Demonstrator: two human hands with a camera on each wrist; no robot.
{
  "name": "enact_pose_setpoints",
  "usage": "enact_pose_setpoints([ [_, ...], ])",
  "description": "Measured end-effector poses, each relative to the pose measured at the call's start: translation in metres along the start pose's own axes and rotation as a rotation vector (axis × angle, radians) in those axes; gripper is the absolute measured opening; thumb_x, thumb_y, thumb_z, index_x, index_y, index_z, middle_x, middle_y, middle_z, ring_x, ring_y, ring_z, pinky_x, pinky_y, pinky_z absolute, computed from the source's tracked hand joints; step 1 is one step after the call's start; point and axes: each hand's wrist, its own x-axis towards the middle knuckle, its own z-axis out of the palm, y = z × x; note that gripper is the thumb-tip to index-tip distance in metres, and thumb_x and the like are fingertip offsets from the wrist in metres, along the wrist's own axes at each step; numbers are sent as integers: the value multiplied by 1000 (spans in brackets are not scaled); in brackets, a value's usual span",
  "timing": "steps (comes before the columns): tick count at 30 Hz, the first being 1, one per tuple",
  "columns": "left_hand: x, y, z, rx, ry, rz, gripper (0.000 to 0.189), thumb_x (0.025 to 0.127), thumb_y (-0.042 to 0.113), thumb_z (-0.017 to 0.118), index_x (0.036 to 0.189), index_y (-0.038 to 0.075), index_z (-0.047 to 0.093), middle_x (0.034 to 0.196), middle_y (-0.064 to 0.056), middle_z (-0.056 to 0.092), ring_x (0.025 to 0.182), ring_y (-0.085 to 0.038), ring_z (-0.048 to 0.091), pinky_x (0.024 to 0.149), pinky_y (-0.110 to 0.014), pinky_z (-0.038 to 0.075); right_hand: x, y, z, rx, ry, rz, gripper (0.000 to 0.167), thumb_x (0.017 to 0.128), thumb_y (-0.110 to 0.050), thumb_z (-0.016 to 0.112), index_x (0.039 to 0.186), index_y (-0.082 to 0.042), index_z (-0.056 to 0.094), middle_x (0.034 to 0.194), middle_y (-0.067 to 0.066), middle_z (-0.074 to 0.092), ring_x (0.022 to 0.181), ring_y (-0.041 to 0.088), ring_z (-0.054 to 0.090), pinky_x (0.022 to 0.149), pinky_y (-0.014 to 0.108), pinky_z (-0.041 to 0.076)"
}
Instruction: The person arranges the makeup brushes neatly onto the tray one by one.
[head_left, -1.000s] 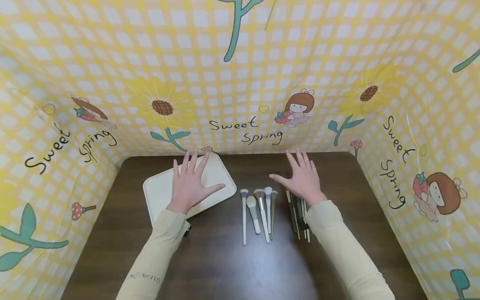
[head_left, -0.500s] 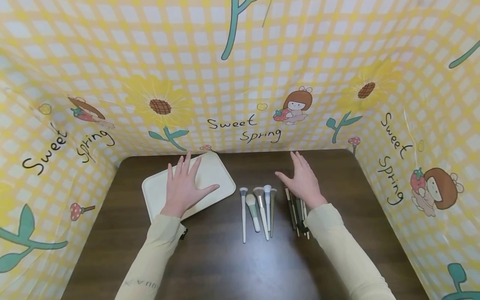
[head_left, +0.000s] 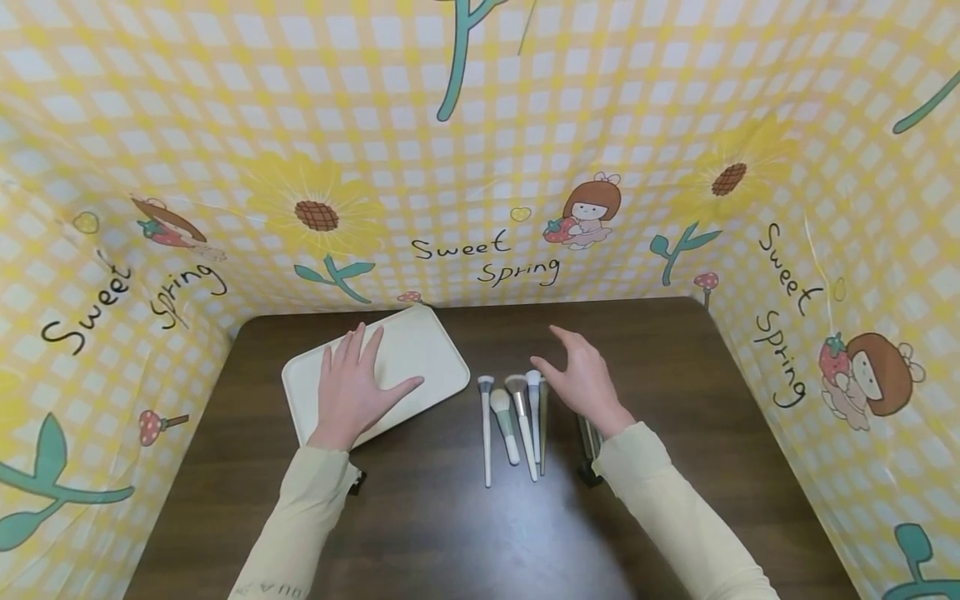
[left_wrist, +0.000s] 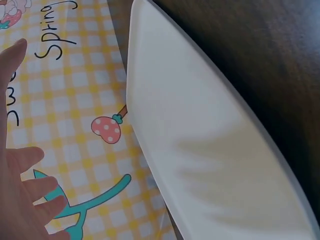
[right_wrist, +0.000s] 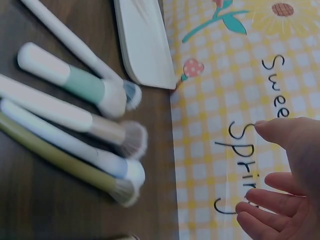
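Note:
My left hand (head_left: pixel 352 396) hovers over the white tray (head_left: pixel 423 350), fingers spread, holding nothing; its shadow falls on the tray (left_wrist: pixel 200 120) in the left wrist view. Just right of the row of makeup brushes, my right hand (head_left: pixel 585 383) hangs in the air, thumb and index finger apart, with nothing between them. That row has a slim white brush (head_left: pixel 487 446), a short green-and-white brush (head_left: pixel 506 425), a longer white brush (right_wrist: pixel 55 107), a white-and-blue brush (right_wrist: pixel 70 137) and an olive brush (right_wrist: pixel 60 155). Slim dark sticks (head_left: pixel 589 437) lie partly hidden beneath the right hand and wrist.
The dark wooden table (head_left: pixel 435 533) carries everything. Yellow checked cloth (head_left: pixel 480 183) with printed flowers and lettering walls it in at the back and both sides. The tray lies tilted at the back left, its corner close to the brushes.
My right hand has moved left and toward me, nearer the brushes, its fingers less spread. My left hand has shifted slightly left and toward me. Brushes and tray have stayed put.

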Motion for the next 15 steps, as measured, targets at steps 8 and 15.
enact_pose_setpoints([
  [8,-12,-10,3,-10,-12,-34,109,79,80,63,154,4,42,156,-27,36,141,-45,33,116,-65,15,-9,-8,14,80,-61,-6,57,95,-36,74,140,-5,58,131,17,64,112,31,65,91,46,55],
  [15,-25,-21,5,-35,-3,-84,97,86,64,70,151,-1,43,152,-31,38,138,-48,35,114,-66,18,-15,-13,31,127,-105,-6,45,94,-30,76,129,-4,65,115,12,71,98,28,70,75,39,59],
])
